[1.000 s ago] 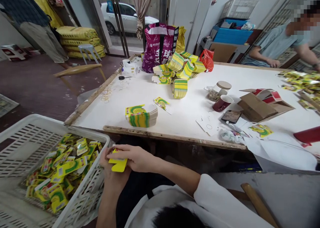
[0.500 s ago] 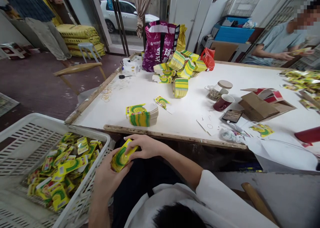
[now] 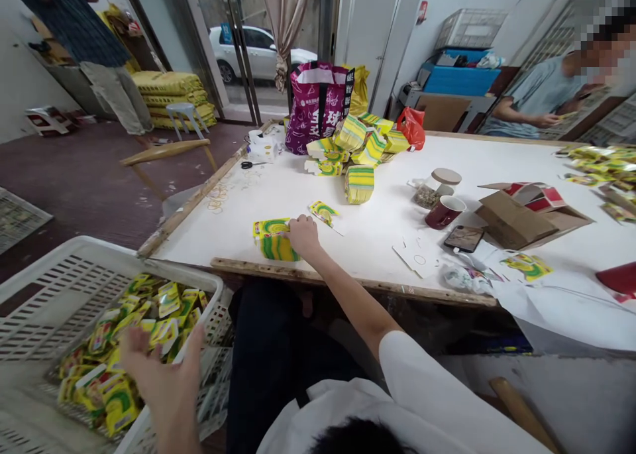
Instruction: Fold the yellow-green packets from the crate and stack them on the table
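Observation:
My left hand [image 3: 166, 378], slightly blurred, is held over the near side of the white plastic crate [image 3: 82, 245] with its fingers apart and nothing in it. Inside the crate lies a heap of small yellow-green boxes [image 3: 119, 401]. My right hand [image 3: 304, 235] reaches forward to the table [image 3: 238, 232]. Its fingers close over the right end of a stack of flat yellow-green cartons [image 3: 278, 245] near the front edge, hiding that end. Whether a single carton is pinched cannot be seen. Just beyond the hand lies a loose flat carton [image 3: 324, 212].
More carton bundles [image 3: 360, 183] sit by a purple bag [image 3: 318, 106]. To the right are a maroon mug [image 3: 446, 212], a jar [image 3: 437, 187], a phone [image 3: 464, 238] and an opened cardboard box [image 3: 519, 215]. Two other people are at far left and far right.
The small yellow box has left my hands. My left hand has drawn back over the crate and opened, while my right hand has moved forward onto the carton stack. The view has shifted slightly.

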Demonstrator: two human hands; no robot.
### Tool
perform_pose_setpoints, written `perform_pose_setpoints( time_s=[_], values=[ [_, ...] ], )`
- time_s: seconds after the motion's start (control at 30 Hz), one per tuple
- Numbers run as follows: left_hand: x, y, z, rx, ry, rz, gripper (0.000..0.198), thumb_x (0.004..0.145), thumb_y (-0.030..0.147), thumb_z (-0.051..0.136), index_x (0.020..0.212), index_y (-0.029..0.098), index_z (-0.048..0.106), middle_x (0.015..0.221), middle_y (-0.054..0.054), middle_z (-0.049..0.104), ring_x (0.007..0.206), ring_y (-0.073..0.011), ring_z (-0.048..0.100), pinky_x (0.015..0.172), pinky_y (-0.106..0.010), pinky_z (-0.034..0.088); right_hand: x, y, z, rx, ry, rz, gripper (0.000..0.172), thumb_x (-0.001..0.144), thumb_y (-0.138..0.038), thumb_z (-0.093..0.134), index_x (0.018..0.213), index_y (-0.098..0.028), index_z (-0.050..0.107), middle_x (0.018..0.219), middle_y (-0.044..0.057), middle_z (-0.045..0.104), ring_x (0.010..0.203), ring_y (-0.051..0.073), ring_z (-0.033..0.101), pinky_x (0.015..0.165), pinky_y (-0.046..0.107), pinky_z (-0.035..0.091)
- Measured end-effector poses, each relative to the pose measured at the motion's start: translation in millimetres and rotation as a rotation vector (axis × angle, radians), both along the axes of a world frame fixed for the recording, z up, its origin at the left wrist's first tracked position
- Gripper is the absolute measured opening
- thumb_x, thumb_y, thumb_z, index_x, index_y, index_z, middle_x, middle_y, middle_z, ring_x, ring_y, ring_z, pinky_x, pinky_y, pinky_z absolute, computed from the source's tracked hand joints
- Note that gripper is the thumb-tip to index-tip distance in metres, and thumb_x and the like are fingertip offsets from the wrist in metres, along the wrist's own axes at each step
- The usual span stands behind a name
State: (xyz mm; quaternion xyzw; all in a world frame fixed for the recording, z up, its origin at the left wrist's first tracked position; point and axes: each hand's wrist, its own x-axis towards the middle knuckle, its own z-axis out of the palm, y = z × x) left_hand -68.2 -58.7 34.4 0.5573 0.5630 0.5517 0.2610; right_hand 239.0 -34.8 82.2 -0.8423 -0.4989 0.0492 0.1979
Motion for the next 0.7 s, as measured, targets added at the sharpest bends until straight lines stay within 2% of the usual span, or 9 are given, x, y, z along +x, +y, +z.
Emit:
perform_pose_setpoints(
  time_s=[0.1,0.2,0.3,0.4,0.47,0.53,0.63,0.7],
  values=[
    [6.7,0.1,-15.4,-0.141,-0.087,-0.110,0.102,0.059,0.050,0.085,0.143,0.015,0.039,0.146,-0.023,0.044,0.135,-0.0410,0.046,0.111,-0.062,0.037,2.9,6.8,-8.7,-0.007,0.017,0.003,0.028,0.091,-0.032,0.066,0.108,-0.010,0.064,0.117,0.020,0.062,0.116,0.030,0.054,0.096,0.040,0.041],
    [11.2,2.8,-27.7,-0.173,-0.112,-0.206,0.088,0.063,0.051,0.083,0.136,0.020,0.046,0.135,-0.018,0.054,0.129,-0.0372,0.053,0.110,-0.061,0.039,2.4,6.3,-12.2,0.021,0.042,0.007,0.030,0.090,-0.029,0.067,0.112,-0.012,0.058,0.117,0.018,0.063,0.112,0.028,0.056,0.095,0.039,0.040],
    [17.1,2.1,-36.0,-0.239,-0.133,-0.384,0.079,0.065,0.052,0.082,0.132,0.023,0.050,0.131,-0.015,0.058,0.126,-0.0335,0.055,0.109,-0.058,0.042,-2.7,-2.0,-6.5,0.085,0.083,0.037,0.029,0.091,-0.022,0.063,0.116,-0.014,0.052,0.113,0.014,0.066,0.107,0.026,0.059,0.095,0.038,0.040],
    [31.2,-2.6,-39.0,-0.294,-0.220,-0.530,0.079,0.068,0.052,0.081,0.136,0.026,0.049,0.137,-0.016,0.056,0.129,-0.0329,0.054,0.107,-0.053,0.045,-20.6,-19.9,0.5,0.148,0.129,0.112,0.028,0.092,-0.019,0.059,0.118,-0.017,0.048,0.108,0.007,0.068,0.103,0.020,0.061,0.089,0.031,0.042],
    [45.5,-5.3,-35.6,-0.285,-0.369,-0.561,0.075,0.072,0.056,0.076,0.137,0.030,0.049,0.141,-0.015,0.054,0.129,-0.0326,0.054,0.104,-0.052,0.047,-40.7,-34.7,-0.1,0.177,0.173,0.218,0.026,0.090,-0.018,0.061,0.114,-0.020,0.050,0.102,0.003,0.067,0.098,0.018,0.061,0.085,0.029,0.043],
    [60.4,-6.8,-27.6,-0.259,-0.510,-0.561,0.062,0.080,0.062,0.063,0.134,0.033,0.052,0.141,-0.013,0.055,0.127,-0.0309,0.056,0.102,-0.051,0.049,-63.9,-48.6,-6.7,0.197,0.274,0.371,0.024,0.085,-0.015,0.064,0.106,-0.020,0.052,0.094,0.002,0.066,0.091,0.018,0.061,0.080,0.028,0.043],
    [74.5,-8.9,-11.3,-0.190,-0.635,-0.506,0.056,0.089,0.067,0.040,0.129,0.030,0.056,0.130,-0.010,0.063,0.120,-0.0288,0.060,0.104,-0.051,0.047,-95.0,-64.1,-23.9,0.183,0.627,0.583,0.027,0.081,-0.015,0.071,0.098,-0.020,0.051,0.082,-0.002,0.060,0.075,0.013,0.058,0.069,0.024,0.044],
    [75.9,-11.5,-2.1,-0.138,-0.732,-0.437,0.058,0.089,0.066,0.039,0.122,0.024,0.061,0.117,-0.010,0.067,0.113,-0.0298,0.063,0.104,-0.050,0.047,-109.2,-70.6,-34.1,0.172,0.889,0.654,0.032,0.078,-0.017,0.075,0.096,-0.021,0.049,0.078,-0.005,0.057,0.070,0.011,0.056,0.064,0.021,0.044]
  ],
)
